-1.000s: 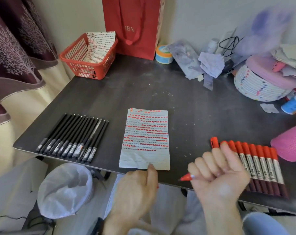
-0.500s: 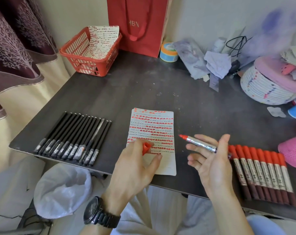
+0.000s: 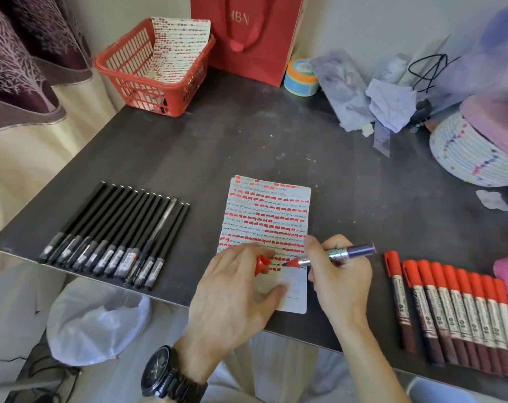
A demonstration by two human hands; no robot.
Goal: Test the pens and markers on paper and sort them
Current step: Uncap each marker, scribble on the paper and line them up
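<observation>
Open room on the dark table runs from the sheet toward 12 o'clock; the near edge passes under my wrists at 6. The paper is nearly filled with red dashes, with a few blank lines at its foot. Black pens lie ranked at 9 and capped red markers at 4, so I judge testing well along. My left hand pins the sheet and pinches the red cap. My right hand grips the uncapped marker, tip on the paper.
</observation>
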